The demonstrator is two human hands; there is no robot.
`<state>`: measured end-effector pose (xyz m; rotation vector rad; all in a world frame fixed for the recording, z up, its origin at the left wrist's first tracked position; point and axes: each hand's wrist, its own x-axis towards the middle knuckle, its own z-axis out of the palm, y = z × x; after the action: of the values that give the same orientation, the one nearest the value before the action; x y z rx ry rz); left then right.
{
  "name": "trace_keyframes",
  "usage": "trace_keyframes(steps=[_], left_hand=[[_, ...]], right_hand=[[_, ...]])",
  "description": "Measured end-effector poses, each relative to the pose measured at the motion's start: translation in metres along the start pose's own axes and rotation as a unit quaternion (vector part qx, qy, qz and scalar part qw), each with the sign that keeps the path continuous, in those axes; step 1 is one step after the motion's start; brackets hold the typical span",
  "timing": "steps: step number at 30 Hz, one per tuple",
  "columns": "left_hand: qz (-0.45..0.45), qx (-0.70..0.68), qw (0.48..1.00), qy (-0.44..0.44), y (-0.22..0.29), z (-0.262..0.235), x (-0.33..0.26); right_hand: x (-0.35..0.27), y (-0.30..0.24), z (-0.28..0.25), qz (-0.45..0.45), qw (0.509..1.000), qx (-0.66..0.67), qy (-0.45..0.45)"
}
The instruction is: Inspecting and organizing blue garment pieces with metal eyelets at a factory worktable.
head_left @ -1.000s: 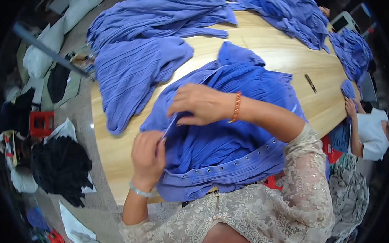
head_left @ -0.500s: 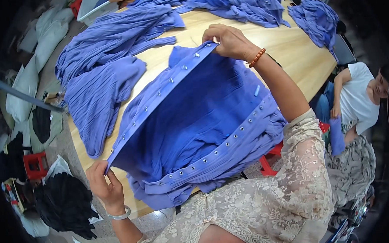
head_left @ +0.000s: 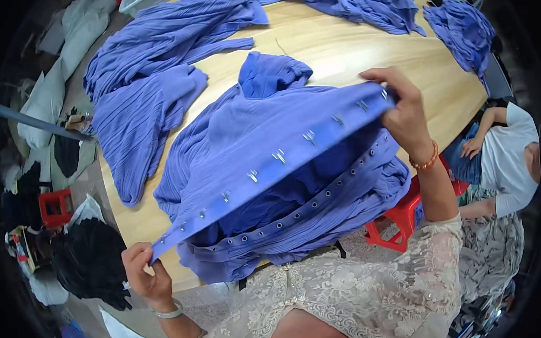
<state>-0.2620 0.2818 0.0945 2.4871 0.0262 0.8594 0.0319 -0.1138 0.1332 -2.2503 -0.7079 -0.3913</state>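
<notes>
A blue-violet crinkled garment (head_left: 221,135) lies across the wooden table in front of me. Its upper front edge, a long band with a row of shiny metal snaps, is stretched between my hands. My left hand (head_left: 147,277) pinches the band's lower left end. At the upper right, my right hand (head_left: 404,112) grips the other end, slightly blurred. Nearer my body lies the opposite band (head_left: 279,225), with a row of ringed snaps, held by neither hand. Between the two bands the garment's darker inside shows.
More blue-violet garments (head_left: 142,126) lie on the table (head_left: 338,51) at the left and far side. A red stool (head_left: 393,221) stands under the right edge, another (head_left: 56,207) at far left. A co-worker (head_left: 505,152) sits at right. Black cloth (head_left: 90,261) is heaped at left.
My right hand has moved right and toward me, swinging the snap band over the garment's opening. The left hand keeps its pinch, slightly lower. The co-worker's cloth is no longer in view.
</notes>
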Motion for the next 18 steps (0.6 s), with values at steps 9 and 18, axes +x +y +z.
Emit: trace_keyframes(steps=[9,18], left_hand=[[-0.123,-0.078,0.988,0.048,-0.035,0.013,0.0],[-0.122,-0.073,0.987,0.079,-0.061,0.015,0.017]], right_hand=[[-0.004,0.076,0.009,0.076,0.991,0.007,-0.107],[0.106,0.056,-0.005,-0.109,0.989,-0.005,0.102]])
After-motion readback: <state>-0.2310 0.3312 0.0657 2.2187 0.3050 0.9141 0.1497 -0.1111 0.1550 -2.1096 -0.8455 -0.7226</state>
